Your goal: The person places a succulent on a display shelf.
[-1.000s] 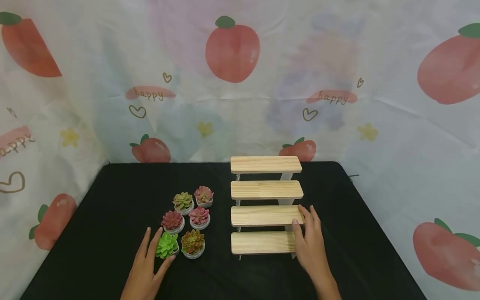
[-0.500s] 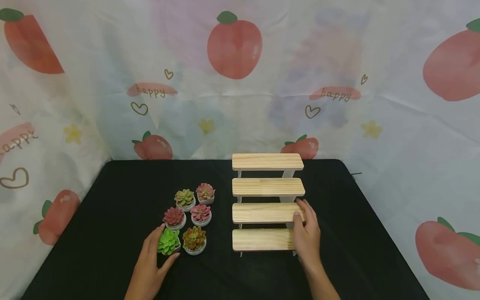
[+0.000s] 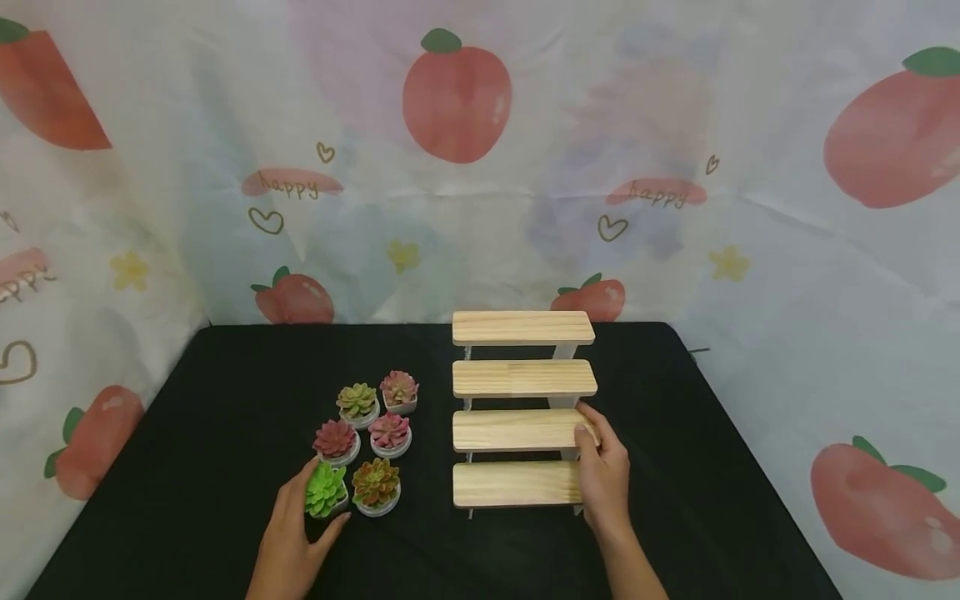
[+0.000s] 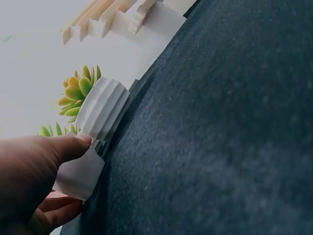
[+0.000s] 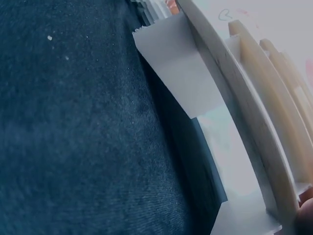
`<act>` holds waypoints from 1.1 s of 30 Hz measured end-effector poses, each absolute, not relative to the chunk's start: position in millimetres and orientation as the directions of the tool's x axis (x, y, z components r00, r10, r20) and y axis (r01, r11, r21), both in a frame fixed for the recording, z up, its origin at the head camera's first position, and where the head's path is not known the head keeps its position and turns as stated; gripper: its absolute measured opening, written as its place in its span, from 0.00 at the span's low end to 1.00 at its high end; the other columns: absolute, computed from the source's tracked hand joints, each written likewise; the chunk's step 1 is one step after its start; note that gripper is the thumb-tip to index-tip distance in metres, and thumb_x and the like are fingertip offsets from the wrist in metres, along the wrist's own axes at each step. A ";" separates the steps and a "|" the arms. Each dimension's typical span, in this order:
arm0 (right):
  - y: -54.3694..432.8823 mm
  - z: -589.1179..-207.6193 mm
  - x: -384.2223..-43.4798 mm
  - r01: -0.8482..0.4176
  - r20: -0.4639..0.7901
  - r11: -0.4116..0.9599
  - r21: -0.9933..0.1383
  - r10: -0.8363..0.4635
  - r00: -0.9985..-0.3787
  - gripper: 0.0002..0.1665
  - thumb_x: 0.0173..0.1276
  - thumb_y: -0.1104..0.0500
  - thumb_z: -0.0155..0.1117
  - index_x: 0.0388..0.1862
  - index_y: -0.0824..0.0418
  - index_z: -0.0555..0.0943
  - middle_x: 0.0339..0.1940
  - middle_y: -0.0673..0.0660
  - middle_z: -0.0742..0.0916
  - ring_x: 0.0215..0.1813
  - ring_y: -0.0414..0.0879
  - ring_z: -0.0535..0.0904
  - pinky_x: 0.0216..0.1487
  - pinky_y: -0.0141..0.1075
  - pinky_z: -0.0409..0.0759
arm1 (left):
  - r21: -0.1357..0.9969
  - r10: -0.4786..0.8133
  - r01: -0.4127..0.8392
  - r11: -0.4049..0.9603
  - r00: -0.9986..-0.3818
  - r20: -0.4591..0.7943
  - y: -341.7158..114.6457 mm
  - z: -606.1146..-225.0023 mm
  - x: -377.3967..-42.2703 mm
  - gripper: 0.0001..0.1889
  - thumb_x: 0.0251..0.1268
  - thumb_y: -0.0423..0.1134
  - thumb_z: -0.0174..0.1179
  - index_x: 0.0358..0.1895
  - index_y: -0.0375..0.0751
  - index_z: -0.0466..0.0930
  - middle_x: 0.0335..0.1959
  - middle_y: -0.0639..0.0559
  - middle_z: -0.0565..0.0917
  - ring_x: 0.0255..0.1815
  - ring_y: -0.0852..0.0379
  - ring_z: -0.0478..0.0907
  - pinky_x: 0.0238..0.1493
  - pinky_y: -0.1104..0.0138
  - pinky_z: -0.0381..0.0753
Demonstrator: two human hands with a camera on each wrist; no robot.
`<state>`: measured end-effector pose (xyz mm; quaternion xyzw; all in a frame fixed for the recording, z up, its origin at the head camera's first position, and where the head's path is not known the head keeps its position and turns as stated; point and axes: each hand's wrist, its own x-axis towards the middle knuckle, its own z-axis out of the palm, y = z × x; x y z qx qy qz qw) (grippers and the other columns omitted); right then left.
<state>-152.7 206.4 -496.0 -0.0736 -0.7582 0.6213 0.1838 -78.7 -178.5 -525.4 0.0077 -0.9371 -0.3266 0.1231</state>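
Observation:
My left hand (image 3: 291, 529) curls round a bright green potted succulent (image 3: 325, 490), the nearest left of a cluster. In the left wrist view, thumb and fingers lie on either side of its smooth white pot (image 4: 80, 176), which stands on the cloth. My right hand (image 3: 606, 479) grips the right end of a stepped wooden display stand (image 3: 513, 485), thumb on the third board from the top. The right wrist view shows the stand's boards (image 5: 252, 112) and white supports (image 5: 181, 63) from low down, with just a fingertip at the edge.
An orange-green succulent (image 3: 377, 483) sits right beside the green one. Behind are a dark red succulent (image 3: 335, 438), a pink one (image 3: 390, 431), a yellow-green one (image 3: 357, 401) and a pale pink one (image 3: 399, 388). Black cloth (image 3: 247, 400) covers the table; a fruit-print curtain (image 3: 360, 275) surrounds it.
My left fingers have closed in round the green succulent's pot. The right hand has tightened on the stand's right end. Plants and stand keep their places; the head view shifts slightly.

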 end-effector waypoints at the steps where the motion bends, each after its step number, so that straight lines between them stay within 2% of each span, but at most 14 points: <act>1: 206.2 -497.1 -152.1 -0.118 0.187 0.213 -0.970 0.339 -0.922 0.22 0.84 0.59 0.50 0.72 0.60 0.77 0.70 0.61 0.78 0.68 0.54 0.72 0.65 0.50 0.68 | 0.613 -0.097 0.063 0.787 -0.970 0.225 -178.5 -525.6 -78.3 0.50 0.56 0.34 0.79 0.79 0.39 0.57 0.65 0.28 0.69 0.61 0.28 0.73 0.51 0.36 0.78; 4: 206.5 -499.6 -150.4 -0.124 0.188 0.202 -0.972 0.342 -0.921 0.22 0.84 0.60 0.51 0.71 0.61 0.78 0.70 0.61 0.78 0.69 0.53 0.72 0.66 0.51 0.68 | 0.608 -0.103 0.064 0.792 -0.966 0.237 -178.5 -526.4 -77.8 0.49 0.55 0.33 0.79 0.79 0.40 0.58 0.63 0.29 0.70 0.61 0.29 0.74 0.50 0.36 0.78; 7: 207.3 -501.1 -149.4 -0.118 0.186 0.205 -0.972 0.353 -0.917 0.21 0.84 0.60 0.52 0.71 0.60 0.79 0.70 0.60 0.78 0.70 0.51 0.72 0.66 0.47 0.69 | 0.612 -0.121 0.055 0.789 -0.963 0.243 -178.1 -526.1 -77.9 0.49 0.55 0.31 0.79 0.78 0.42 0.59 0.61 0.30 0.72 0.59 0.30 0.75 0.49 0.36 0.78; 14: 209.7 -500.8 -149.5 -0.108 0.185 0.230 -0.967 0.346 -0.920 0.21 0.84 0.59 0.53 0.70 0.60 0.79 0.70 0.60 0.79 0.67 0.50 0.74 0.57 0.32 0.72 | 0.631 -0.154 0.021 0.776 -0.963 0.221 -177.8 -526.5 -77.2 0.50 0.52 0.29 0.80 0.77 0.42 0.59 0.56 0.30 0.75 0.56 0.31 0.77 0.49 0.36 0.79; 19: 209.4 -500.6 -150.9 -0.120 0.205 0.254 -0.960 0.341 -0.917 0.21 0.83 0.58 0.54 0.70 0.60 0.79 0.69 0.60 0.79 0.65 0.50 0.75 0.53 0.27 0.73 | 0.630 -0.162 0.024 0.776 -0.958 0.237 -179.1 -527.6 -77.4 0.51 0.49 0.28 0.81 0.76 0.42 0.60 0.57 0.29 0.75 0.56 0.30 0.77 0.49 0.36 0.79; 21: 209.4 -500.9 -150.8 -0.122 0.214 0.269 -0.955 0.346 -0.914 0.21 0.83 0.58 0.54 0.70 0.60 0.79 0.68 0.60 0.80 0.60 0.50 0.77 0.47 0.28 0.74 | 0.632 -0.166 0.019 0.775 -0.958 0.232 -179.2 -527.3 -77.4 0.51 0.49 0.28 0.81 0.76 0.41 0.61 0.58 0.29 0.75 0.57 0.29 0.77 0.50 0.36 0.78; 23: 209.5 -501.2 -150.7 -0.123 0.221 0.282 -0.952 0.347 -0.911 0.21 0.84 0.58 0.54 0.70 0.60 0.79 0.68 0.60 0.80 0.59 0.50 0.77 0.45 0.28 0.74 | 0.638 -0.168 0.017 0.770 -0.959 0.227 -178.9 -526.7 -77.5 0.51 0.48 0.28 0.82 0.76 0.40 0.61 0.60 0.28 0.74 0.59 0.28 0.76 0.51 0.35 0.78; 26: 209.7 -501.2 -150.8 -0.127 0.228 0.289 -0.949 0.348 -0.909 0.21 0.84 0.58 0.54 0.70 0.60 0.79 0.68 0.60 0.80 0.58 0.49 0.77 0.45 0.29 0.74 | 0.653 -0.172 0.015 0.757 -0.960 0.221 -177.7 -525.9 -78.0 0.51 0.48 0.29 0.82 0.76 0.39 0.61 0.63 0.28 0.73 0.60 0.28 0.75 0.53 0.35 0.77; 28: 209.9 -501.1 -151.5 -0.131 0.229 0.287 -0.949 0.344 -0.911 0.21 0.84 0.58 0.54 0.70 0.61 0.79 0.69 0.59 0.80 0.62 0.49 0.76 0.50 0.28 0.73 | 0.661 -0.174 0.016 0.750 -0.960 0.221 -177.1 -525.5 -78.5 0.50 0.47 0.29 0.82 0.76 0.39 0.62 0.64 0.28 0.73 0.61 0.28 0.74 0.54 0.35 0.77; 33: 210.1 -502.0 -153.9 -0.136 0.229 0.280 -0.950 0.335 -0.914 0.21 0.84 0.58 0.54 0.70 0.61 0.79 0.69 0.59 0.79 0.65 0.51 0.75 0.53 0.28 0.72 | 0.670 -0.175 0.012 0.742 -0.961 0.212 -178.0 -520.9 -78.4 0.49 0.48 0.30 0.82 0.75 0.38 0.63 0.64 0.28 0.73 0.62 0.29 0.74 0.55 0.35 0.76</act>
